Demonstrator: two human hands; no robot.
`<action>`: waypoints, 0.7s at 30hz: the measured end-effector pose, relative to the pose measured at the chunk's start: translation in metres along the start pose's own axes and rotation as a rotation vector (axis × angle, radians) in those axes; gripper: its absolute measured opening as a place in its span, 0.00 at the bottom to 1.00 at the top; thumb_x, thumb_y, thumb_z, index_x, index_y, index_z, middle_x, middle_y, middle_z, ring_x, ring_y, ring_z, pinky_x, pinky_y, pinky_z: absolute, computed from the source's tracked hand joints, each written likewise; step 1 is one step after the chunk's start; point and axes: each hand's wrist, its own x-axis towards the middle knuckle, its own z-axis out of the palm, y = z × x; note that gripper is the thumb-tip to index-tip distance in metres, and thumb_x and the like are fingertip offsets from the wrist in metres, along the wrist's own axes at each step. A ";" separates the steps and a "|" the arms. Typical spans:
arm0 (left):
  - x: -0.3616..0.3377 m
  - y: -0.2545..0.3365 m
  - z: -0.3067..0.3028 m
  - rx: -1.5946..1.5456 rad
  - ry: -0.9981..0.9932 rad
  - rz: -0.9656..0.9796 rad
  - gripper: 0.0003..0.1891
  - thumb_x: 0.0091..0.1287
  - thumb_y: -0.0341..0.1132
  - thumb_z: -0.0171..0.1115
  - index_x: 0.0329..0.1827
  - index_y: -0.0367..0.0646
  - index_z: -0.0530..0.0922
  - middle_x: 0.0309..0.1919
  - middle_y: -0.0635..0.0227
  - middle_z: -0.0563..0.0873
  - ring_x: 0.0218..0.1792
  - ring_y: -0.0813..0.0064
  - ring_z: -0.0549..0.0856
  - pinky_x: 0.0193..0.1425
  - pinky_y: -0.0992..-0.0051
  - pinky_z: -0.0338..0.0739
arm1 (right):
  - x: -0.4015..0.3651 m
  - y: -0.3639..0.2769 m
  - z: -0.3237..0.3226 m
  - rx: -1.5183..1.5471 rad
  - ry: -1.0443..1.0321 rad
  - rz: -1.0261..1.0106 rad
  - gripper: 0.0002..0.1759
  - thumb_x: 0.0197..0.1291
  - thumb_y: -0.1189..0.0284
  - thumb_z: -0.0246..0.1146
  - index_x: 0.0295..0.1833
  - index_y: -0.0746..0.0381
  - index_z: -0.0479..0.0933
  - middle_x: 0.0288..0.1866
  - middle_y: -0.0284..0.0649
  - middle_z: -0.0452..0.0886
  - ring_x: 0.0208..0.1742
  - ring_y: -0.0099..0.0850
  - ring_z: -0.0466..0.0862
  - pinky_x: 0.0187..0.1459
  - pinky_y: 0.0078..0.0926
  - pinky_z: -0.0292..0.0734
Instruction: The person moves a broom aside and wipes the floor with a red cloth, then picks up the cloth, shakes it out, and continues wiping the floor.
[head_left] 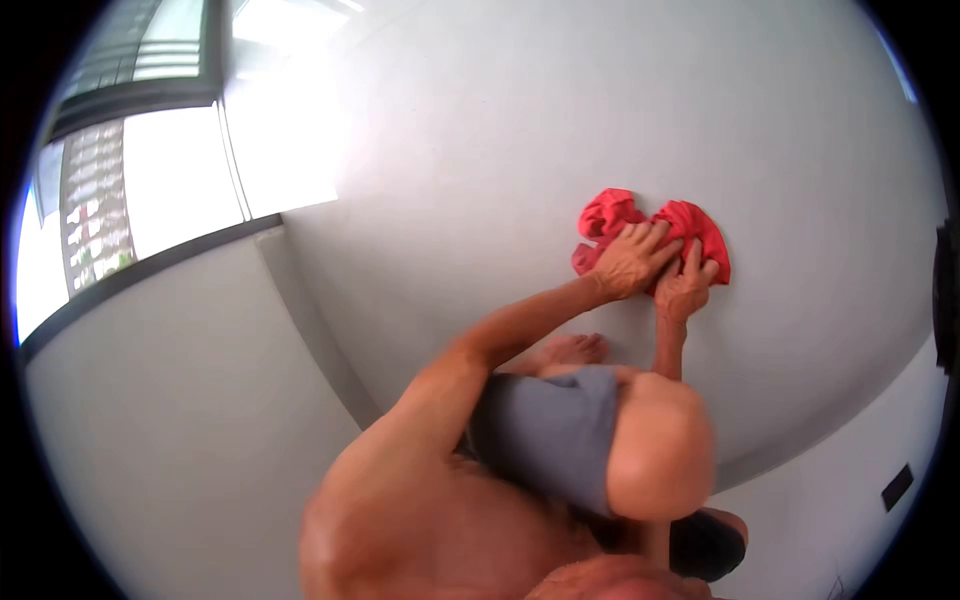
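Observation:
A crumpled red cloth (705, 235) lies bunched on the pale grey floor (480, 180) in the head view. My left hand (632, 262) presses down on its middle, with the fingers curled into the folds. Close beside it, nearly touching, my right hand (686, 288) bears on the cloth's near right part, its fingers bent into the fabric. Loose folds of the cloth spread out beyond the fingers on both sides. What lies under the cloth and palms is hidden.
My bent knee (662, 445) in grey shorts (550, 425) and a bare foot (575, 350) are just behind the hands. A low wall (180, 380) with a bright window (175, 160) runs along the left. A dark wall plate (897, 488) is at the lower right.

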 end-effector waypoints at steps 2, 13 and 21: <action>0.001 -0.011 -0.043 0.093 0.034 -0.131 0.28 0.65 0.38 0.70 0.70 0.47 0.80 0.68 0.51 0.78 0.59 0.51 0.80 0.60 0.52 0.73 | 0.016 -0.053 0.006 0.080 -0.045 -0.158 0.29 0.61 0.70 0.73 0.69 0.54 0.80 0.50 0.49 0.75 0.46 0.51 0.86 0.41 0.50 0.84; -0.263 -0.072 -0.163 0.633 0.324 -0.575 0.22 0.69 0.29 0.66 0.67 0.42 0.82 0.68 0.44 0.79 0.61 0.43 0.79 0.65 0.48 0.72 | -0.137 -0.260 0.057 0.146 -0.367 -1.058 0.23 0.62 0.66 0.67 0.61 0.63 0.78 0.51 0.47 0.75 0.39 0.40 0.84 0.34 0.39 0.84; -0.342 -0.016 -0.083 0.505 0.290 -0.624 0.27 0.65 0.36 0.73 0.69 0.44 0.82 0.70 0.45 0.76 0.63 0.45 0.78 0.67 0.50 0.71 | -0.165 -0.170 0.047 0.318 -0.526 -1.267 0.25 0.64 0.66 0.67 0.65 0.63 0.78 0.47 0.45 0.75 0.38 0.40 0.83 0.33 0.38 0.82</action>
